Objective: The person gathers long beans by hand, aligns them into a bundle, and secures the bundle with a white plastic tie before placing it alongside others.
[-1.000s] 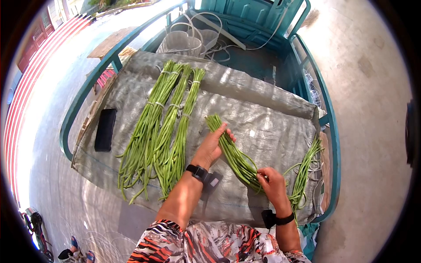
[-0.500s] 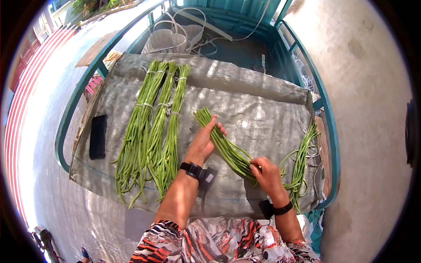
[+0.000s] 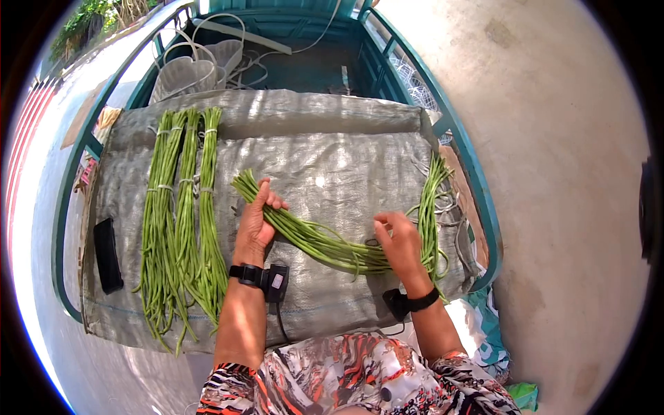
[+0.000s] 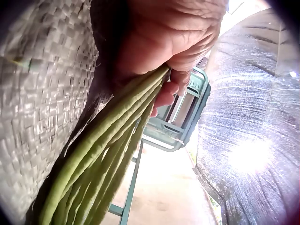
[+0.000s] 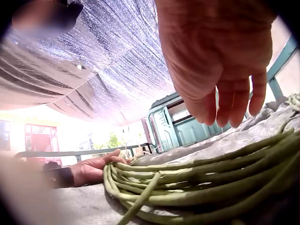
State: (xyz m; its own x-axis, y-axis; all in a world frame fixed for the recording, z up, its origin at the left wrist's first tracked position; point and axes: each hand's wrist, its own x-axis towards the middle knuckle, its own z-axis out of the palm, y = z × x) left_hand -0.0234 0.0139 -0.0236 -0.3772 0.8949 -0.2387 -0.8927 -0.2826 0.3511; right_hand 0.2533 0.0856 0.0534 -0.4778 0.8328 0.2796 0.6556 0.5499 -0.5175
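My left hand [image 3: 256, 225] grips a bunch of long green beans [image 3: 315, 242] near its upper end, thumb lying along the stems. The beans bend from that hand toward the right across a grey woven sheet [image 3: 311, 155]. Over their far end is my right hand [image 3: 401, 249]; in the right wrist view its relaxed fingers [image 5: 239, 105] hang down above the beans [image 5: 201, 187], apart from them. A smaller heap of loose beans [image 3: 429, 200] lies just beyond the right hand. In the left wrist view, several bean strands [image 4: 103, 150] trail from below the left palm.
Tied bundles of long beans [image 3: 160, 221] lie side by side at the left, a black phone [image 3: 107, 256] beside them. Teal cart rails [image 3: 460, 149] flank the sheet. White baskets [image 3: 183, 76] stand in the cart bed behind. Pale ties [image 3: 453, 204] lie near the loose beans.
My right hand has lifted off the beans it was fingering. The held bunch now stretches more sideways to the right. The head view has turned, shifting the scene left.
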